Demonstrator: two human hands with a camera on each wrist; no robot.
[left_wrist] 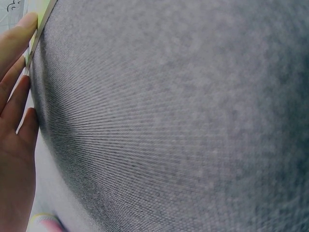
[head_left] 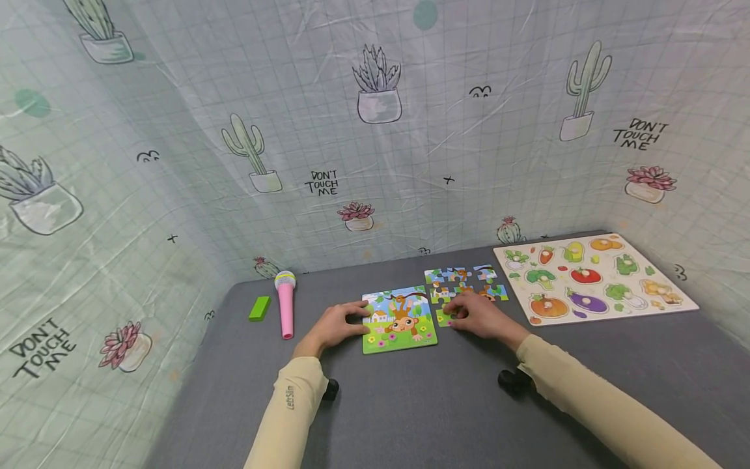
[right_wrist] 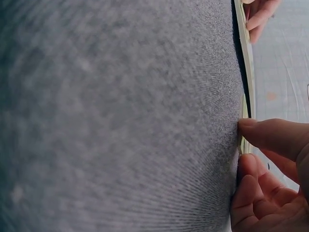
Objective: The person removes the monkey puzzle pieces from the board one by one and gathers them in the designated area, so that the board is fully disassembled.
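A square monkey-picture puzzle board (head_left: 400, 319) lies flat on the grey table. My left hand (head_left: 340, 324) touches its left edge, thumb and index finger spread apart; the left wrist view shows the thumb (left_wrist: 28, 23) at the board's rim. Just right of the board, my right hand (head_left: 482, 315) pinches a green jigsaw piece (head_left: 443, 318) between thumb and fingers. That piece (right_wrist: 244, 137) appears edge-on in the right wrist view, close to the tabletop. Behind the right hand lie several loose jigsaw pieces (head_left: 435, 277), some partly covered by it.
A wooden vegetable peg board (head_left: 577, 286) lies at the right. On the left are a pink toy microphone (head_left: 286, 306) and a green block (head_left: 260, 309). Cloth printed with cacti (head_left: 379, 156) hangs behind and along the sides of the table (head_left: 404, 410).
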